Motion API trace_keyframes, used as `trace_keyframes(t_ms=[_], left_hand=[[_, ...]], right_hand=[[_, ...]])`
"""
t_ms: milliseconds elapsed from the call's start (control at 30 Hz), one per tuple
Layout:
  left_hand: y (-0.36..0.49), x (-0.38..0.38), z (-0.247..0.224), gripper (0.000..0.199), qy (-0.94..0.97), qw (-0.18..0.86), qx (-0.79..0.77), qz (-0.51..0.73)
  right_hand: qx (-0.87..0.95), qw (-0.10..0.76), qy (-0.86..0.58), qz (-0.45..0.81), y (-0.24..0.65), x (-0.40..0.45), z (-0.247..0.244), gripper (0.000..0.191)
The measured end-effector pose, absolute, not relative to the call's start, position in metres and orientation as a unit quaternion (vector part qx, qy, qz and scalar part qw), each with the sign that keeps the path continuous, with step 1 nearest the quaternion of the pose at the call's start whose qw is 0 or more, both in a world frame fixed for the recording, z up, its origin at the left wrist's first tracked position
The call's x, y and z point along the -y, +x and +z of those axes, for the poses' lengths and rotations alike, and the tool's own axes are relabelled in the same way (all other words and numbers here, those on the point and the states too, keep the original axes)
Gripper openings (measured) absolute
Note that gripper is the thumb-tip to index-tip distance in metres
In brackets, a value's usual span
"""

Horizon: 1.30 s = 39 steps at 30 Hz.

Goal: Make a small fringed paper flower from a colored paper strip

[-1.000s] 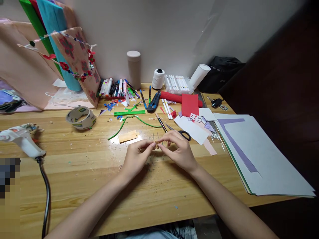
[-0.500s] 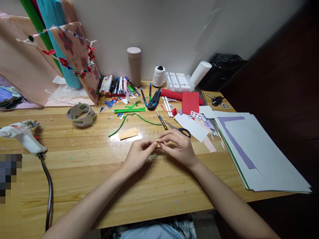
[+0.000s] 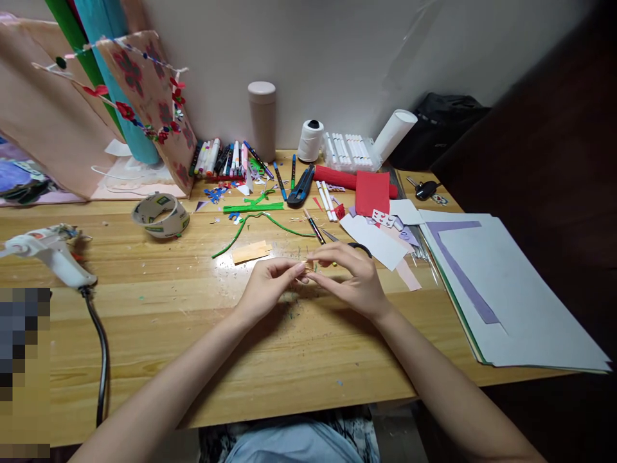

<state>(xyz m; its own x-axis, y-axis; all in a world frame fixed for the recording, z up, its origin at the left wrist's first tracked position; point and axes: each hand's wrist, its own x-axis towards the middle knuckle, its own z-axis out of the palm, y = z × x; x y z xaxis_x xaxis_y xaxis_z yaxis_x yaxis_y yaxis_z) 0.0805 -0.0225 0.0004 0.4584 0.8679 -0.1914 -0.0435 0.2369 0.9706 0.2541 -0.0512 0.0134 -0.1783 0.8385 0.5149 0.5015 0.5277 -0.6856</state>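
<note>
My left hand [image 3: 270,283] is closed, thumb and forefinger pinching a small tan paper piece [image 3: 308,268] that is mostly hidden by the fingertips. Facing it, my right hand [image 3: 349,276] has its thumb and forefinger parted around the piece, so a narrow gap shows between them. Behind the left hand lies a flat orange-tan paper strip [image 3: 252,252]. A green stem-like strand [image 3: 245,225] curves beyond that strip. Past my right fingers are scissors [image 3: 359,248], partly covered by the hand, and a black marker [image 3: 314,227].
A glue gun [image 3: 53,254] and a tape roll [image 3: 161,215] sit at left. Farther back are a utility knife [image 3: 301,186], red paper [image 3: 373,193], a thread spool [image 3: 311,140] and a tumbler [image 3: 263,122]. Stacked paper sheets [image 3: 520,289] overhang the right edge. Small scraps litter the middle.
My right thumb and forefinger have moved apart, showing more of the small paper piece. My left hand keeps its pinch. The whole view has shifted slightly.
</note>
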Motion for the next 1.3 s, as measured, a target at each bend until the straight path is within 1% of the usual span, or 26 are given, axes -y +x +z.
trace_keyframes(t_ms=[100, 200, 300, 467, 633, 733, 933, 1067, 1300], left_hand=[[0.080, 0.021, 0.001, 0.023, 0.556, 0.640, -0.402, 0.345], [0.080, 0.021, 0.002, 0.016, 0.587, 0.602, -0.401, 0.365], [0.081, 0.022, 0.003, 0.013, 0.584, 0.592, -0.409, 0.376], [0.081, 0.023, 0.006, 0.019, 0.535, 0.614, -0.449, 0.368], [0.079, 0.022, 0.007, 0.024, 0.515, 0.646, -0.436, 0.357], [0.078, 0.021, 0.007, 0.025, 0.509, 0.664, -0.430, 0.339], [0.076, 0.019, 0.003, 0.032, 0.468, 0.707, -0.419, 0.325], [0.077, 0.019, 0.001, 0.031, 0.444, 0.722, -0.416, 0.328], [0.080, 0.022, 0.000, 0.022, 0.375, 0.771, -0.398, 0.326]], right_hand=[[0.717, 0.466, -0.471, 0.215, 0.252, 0.052, 0.012, 0.021], [0.705, 0.475, -0.477, 0.222, 0.251, 0.052, 0.010, 0.013], [0.707, 0.476, -0.478, 0.212, 0.251, 0.051, 0.009, 0.007], [0.733, 0.463, -0.468, 0.171, 0.252, 0.051, 0.009, 0.009], [0.784, 0.434, -0.432, 0.101, 0.257, 0.052, 0.008, 0.016], [0.811, 0.412, -0.406, 0.087, 0.261, 0.051, 0.008, 0.019], [0.786, 0.438, -0.417, 0.128, 0.259, 0.050, 0.014, 0.020], [0.750, 0.452, -0.447, 0.182, 0.255, 0.052, 0.012, 0.027], [0.699, 0.480, -0.473, 0.240, 0.247, 0.055, 0.011, 0.015]])
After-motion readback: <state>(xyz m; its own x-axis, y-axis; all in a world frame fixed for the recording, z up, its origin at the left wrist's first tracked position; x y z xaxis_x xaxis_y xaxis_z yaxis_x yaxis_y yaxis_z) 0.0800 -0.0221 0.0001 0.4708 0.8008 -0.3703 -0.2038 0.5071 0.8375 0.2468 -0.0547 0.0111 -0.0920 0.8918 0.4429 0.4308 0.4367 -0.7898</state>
